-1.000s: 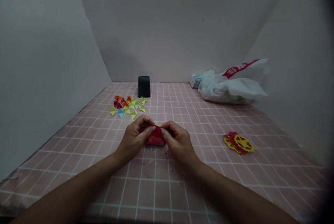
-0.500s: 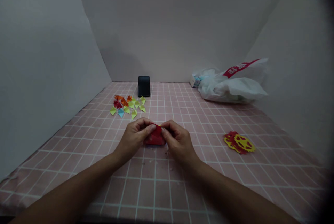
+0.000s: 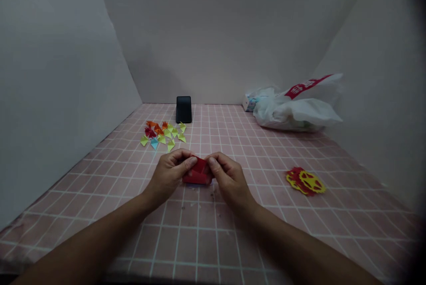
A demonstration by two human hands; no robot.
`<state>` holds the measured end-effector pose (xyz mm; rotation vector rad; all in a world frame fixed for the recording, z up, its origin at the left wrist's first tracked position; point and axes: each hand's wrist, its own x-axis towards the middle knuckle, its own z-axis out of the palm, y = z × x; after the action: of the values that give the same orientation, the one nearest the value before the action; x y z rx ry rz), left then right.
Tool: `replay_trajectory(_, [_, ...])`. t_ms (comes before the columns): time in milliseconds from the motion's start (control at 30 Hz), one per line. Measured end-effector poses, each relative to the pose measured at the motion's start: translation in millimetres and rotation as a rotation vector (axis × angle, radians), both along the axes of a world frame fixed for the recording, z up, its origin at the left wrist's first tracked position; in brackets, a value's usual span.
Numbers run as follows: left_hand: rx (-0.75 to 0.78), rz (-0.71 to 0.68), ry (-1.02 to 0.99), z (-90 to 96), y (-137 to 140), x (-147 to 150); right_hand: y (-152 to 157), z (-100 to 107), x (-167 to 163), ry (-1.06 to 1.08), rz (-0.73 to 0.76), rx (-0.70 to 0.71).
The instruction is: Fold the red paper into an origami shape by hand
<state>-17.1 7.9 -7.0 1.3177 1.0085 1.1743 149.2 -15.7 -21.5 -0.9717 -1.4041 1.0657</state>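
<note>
A piece of red folded paper (image 3: 199, 172) is held between both hands, just above the middle of the table. My left hand (image 3: 171, 172) pinches its left side, thumb on top. On the right side, my right hand (image 3: 228, 176) grips the paper between thumb and curled fingers. A flap stands up at the back between the two thumbs. The fingertips behind the paper are partly hidden. Small scraps lie on the cloth close below the paper.
Several small folded paper pieces (image 3: 161, 134), yellow, orange, red and blue, lie at the left. Behind them a black phone (image 3: 183, 109) leans upright. Red and yellow paper cut-outs (image 3: 305, 181) lie at the right. A white plastic bag (image 3: 294, 114) and a tissue box (image 3: 248, 103) stand at the back right.
The red paper's upper flap has opened out and more of it shows. My right hand's thumb and fingers have shifted slightly up along the paper's edge.
</note>
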Motion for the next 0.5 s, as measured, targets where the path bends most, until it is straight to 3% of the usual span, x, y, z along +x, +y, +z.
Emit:
replay_trajectory(200, [0.004,-0.034,0.022,-2.0,1.5,-1.4,2.0,0.2,0.2,-0.035,0.005,0.052])
replay_trajectory(500, [-0.048,-0.13,0.035,-4.0,0.1,-0.7,-2.3,-0.5,0.4,-0.059,-0.069,0.006])
